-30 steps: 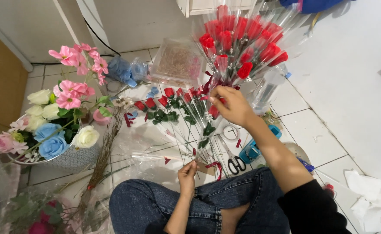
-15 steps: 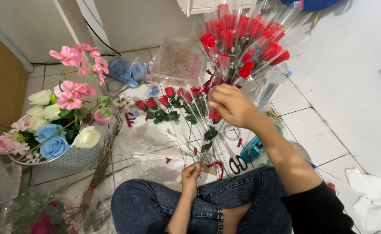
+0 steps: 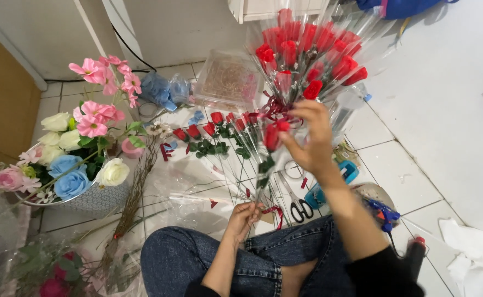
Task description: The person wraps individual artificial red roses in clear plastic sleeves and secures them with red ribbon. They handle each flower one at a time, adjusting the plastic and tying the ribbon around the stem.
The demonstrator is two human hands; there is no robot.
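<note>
right hand (image 3: 310,140) holds wrapped red rose (image 3: 273,135) | left hand (image 3: 245,216) apparently pinches stem

Single head view, looking steeply down, close over the lap

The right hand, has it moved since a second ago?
Yes. The right hand has risen away from the scissors on the floor, toward the wrapped red roses, holding a single rose.
</note>
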